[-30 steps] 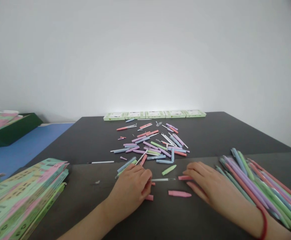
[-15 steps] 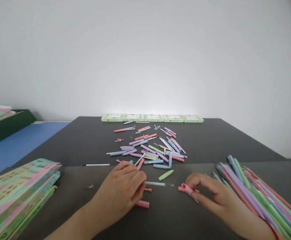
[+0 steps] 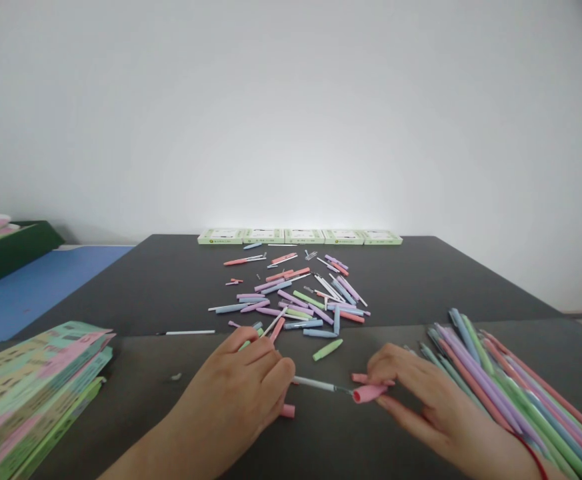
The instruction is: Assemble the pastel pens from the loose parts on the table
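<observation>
My left hand (image 3: pixel 251 393) is closed in a pinch on a white pen refill (image 3: pixel 315 383), whose dark tip points right. That tip is at, or just in front of, the open end of a pink pen barrel (image 3: pixel 367 394). Fingers and thumb of my right hand (image 3: pixel 418 400) are closed on this barrel, its round opening turned left. A second pink piece (image 3: pixel 361 378) lies just behind it, against the right fingers; whether it is held too I cannot tell. Partly covered by my left hand, a pink tube (image 3: pixel 287 411) lies on the table.
Scattered pen parts (image 3: pixel 295 307) in several colours spread over the dark table (image 3: pixel 135 287). A lone refill (image 3: pixel 189 333) lies left. Finished-looking pens (image 3: pixel 511 393) are bundled at right, printed packs (image 3: pixel 25 393) stacked at left. Light green boxes (image 3: pixel 303 237) line the back edge.
The right hand has turned the pink barrel so its opening faces left. The refill's tip has come to that opening. The camera view has shifted slightly.
</observation>
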{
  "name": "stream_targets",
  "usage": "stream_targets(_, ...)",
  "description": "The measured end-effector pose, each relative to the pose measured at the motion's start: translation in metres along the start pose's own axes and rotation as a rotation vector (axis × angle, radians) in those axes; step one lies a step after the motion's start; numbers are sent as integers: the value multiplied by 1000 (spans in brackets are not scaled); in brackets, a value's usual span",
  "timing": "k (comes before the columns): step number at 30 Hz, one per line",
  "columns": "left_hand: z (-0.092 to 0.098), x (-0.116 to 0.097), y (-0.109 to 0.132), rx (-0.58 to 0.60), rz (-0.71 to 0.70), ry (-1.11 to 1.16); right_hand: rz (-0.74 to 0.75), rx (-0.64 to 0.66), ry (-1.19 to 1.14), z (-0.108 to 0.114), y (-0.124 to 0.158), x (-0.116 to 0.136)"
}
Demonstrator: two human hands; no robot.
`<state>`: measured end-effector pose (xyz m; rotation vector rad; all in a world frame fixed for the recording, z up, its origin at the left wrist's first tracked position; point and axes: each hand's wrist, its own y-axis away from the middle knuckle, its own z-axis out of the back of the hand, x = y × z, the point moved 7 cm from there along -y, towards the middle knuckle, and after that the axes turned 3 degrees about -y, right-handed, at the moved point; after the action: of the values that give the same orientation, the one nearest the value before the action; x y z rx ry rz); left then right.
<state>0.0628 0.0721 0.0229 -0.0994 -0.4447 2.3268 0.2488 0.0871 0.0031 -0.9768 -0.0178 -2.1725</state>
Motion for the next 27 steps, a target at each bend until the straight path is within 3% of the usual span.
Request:
stream_targets(8,-8,2,0,16,-23,-44,-5,1,185,-4,-2,2)
stream_targets(19,-24,9,0,60,23,34,-57,16,264,-8,0,-8)
stream_targets(27,-43,-20,2,101,-47,134,-85,108,91,-39,-1,-4)
